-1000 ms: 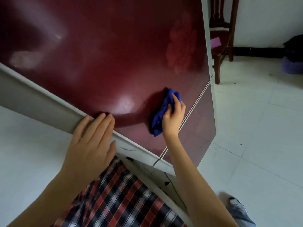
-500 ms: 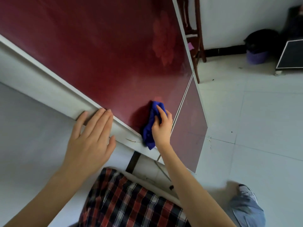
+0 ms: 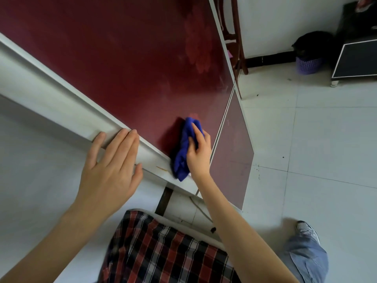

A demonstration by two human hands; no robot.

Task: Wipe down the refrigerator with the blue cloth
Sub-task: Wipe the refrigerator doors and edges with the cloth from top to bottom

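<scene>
Dark red refrigerator door (image 3: 126,64) fills the upper left. The blue cloth (image 3: 184,152) is bunched against its lower corner, overhanging the white side edge (image 3: 61,111), just beside the seam to the lower door (image 3: 232,156). The right hand (image 3: 199,156) grips the cloth with curled fingers. The left hand (image 3: 110,170) rests flat, fingers straight, on the white edge nearby. Tiled floor (image 3: 326,160) spreads rightward.
</scene>
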